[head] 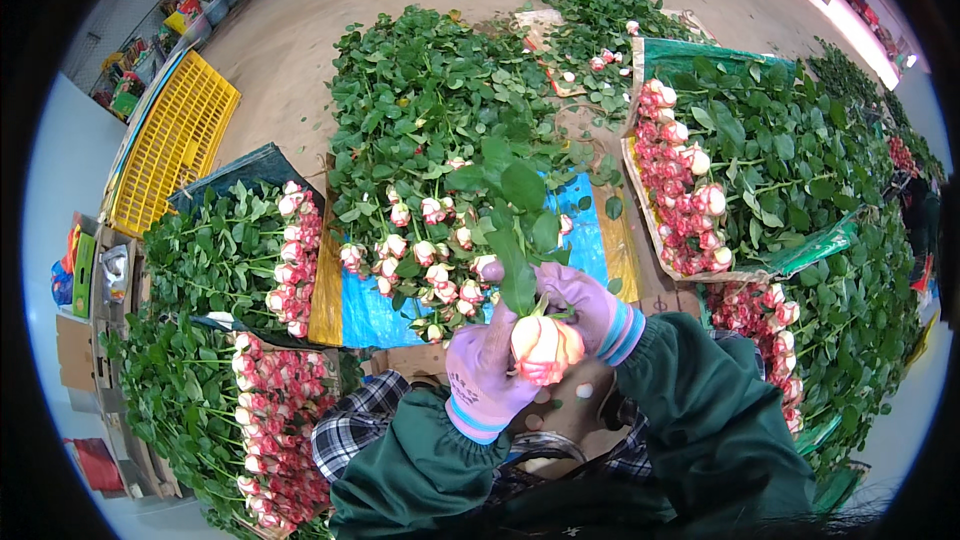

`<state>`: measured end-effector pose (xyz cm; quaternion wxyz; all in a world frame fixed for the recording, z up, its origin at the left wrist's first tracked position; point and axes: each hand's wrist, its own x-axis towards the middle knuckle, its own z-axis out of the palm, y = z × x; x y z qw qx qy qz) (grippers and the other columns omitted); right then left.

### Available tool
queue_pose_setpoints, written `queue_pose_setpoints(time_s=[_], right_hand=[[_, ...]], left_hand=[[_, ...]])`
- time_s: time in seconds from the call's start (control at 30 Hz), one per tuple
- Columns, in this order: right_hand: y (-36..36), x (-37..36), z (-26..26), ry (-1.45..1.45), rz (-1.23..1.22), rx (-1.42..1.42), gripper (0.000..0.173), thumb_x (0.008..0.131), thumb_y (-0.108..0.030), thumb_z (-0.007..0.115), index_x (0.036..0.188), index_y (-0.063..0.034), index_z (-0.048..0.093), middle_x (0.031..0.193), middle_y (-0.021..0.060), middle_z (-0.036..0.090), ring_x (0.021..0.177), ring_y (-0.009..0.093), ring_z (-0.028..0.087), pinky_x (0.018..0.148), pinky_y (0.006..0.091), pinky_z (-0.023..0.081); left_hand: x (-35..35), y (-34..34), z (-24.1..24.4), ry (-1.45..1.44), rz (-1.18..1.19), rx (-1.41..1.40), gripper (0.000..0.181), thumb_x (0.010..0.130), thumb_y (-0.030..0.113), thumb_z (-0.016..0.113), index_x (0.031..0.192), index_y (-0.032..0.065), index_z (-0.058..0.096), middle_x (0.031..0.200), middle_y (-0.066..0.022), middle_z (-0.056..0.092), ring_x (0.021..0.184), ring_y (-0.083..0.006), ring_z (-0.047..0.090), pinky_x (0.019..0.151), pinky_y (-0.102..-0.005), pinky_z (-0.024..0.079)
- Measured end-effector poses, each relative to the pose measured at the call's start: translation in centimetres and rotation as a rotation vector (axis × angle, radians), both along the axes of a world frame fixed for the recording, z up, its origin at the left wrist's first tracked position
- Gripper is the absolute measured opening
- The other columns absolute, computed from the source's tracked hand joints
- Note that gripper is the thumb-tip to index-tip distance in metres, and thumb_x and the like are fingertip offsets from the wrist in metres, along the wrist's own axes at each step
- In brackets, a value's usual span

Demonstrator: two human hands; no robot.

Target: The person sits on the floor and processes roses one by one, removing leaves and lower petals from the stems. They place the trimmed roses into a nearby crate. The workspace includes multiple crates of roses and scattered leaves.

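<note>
A single cream rose with pink petal edges (546, 349) is held close before me, its bloom towards me and its leafy stem pointing away. My left hand (491, 371), in a pale purple glove, is closed around the bloom's left side and base. At the right of the same rose, my right hand (589, 304), gloved alike, has its fingers on the stem just behind the bloom. Beyond my hands, a heap of loose cut roses (424, 251) lies on a blue and yellow plastic sheet (375, 307), blooms towards me. The fingertips are partly hidden by leaves and petals.
Stacked roses in green wrapping stand at left (292, 262) and right (675, 180), with more rows of roses at lower left (277, 427) and lower right (780, 345). A yellow plastic crate (176, 142) leans at upper left. More leafy stems (600, 7) lie on the floor farther off.
</note>
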<state>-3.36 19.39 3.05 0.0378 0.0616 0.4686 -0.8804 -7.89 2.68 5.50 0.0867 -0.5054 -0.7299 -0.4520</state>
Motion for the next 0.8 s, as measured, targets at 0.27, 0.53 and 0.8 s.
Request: queue_pose_setpoints(time_s=[0.27, 0.53, 0.8], right_hand=[[7.8, 0.2, -6.4, -0.361, 0.048, -0.21, 0.047, 0.096, -0.052, 0.053, 0.122, -0.014, 0.063, 0.092, -0.0023, 0.069, 0.051, 0.003, 0.043, 0.045, 0.0183, 0.033], [5.8, 1.8, -5.7, -0.229, -0.001, 0.265, 0.038, 0.092, -0.03, 0.068, 0.12, -0.0055, 0.064, 0.087, 0.0062, 0.07, 0.071, 0.013, 0.066, 0.067, 0.0277, 0.054], [7.7, 7.0, -11.0, -0.372, 0.011, 1.676, 0.044, 0.086, -0.052, 0.06, 0.111, -0.0171, 0.069, 0.095, 0.0168, 0.069, 0.092, 0.035, 0.065, 0.08, 0.0435, 0.051]], left_hand=[[1.5, 0.2, 1.0, -0.04, -0.319, -0.134, 0.047, 0.074, 0.031, 0.075, 0.115, 0.0106, 0.065, 0.059, -0.0043, 0.059, 0.05, -0.0249, 0.059, 0.046, -0.0369, 0.042], [8.8, -0.4, -4.7, 0.119, -0.773, -0.711, 0.07, 0.081, 0.022, 0.061, 0.146, 0.015, 0.037, 0.085, -0.0108, 0.06, 0.074, -0.0288, 0.062, 0.062, -0.0391, 0.05], [10.7, -2.9, -10.6, 0.221, -0.657, -0.902, 0.061, 0.083, 0.024, 0.062, 0.14, 0.0142, 0.043, 0.1, -0.0124, 0.065, 0.07, -0.0307, 0.067, 0.056, -0.0422, 0.052]])
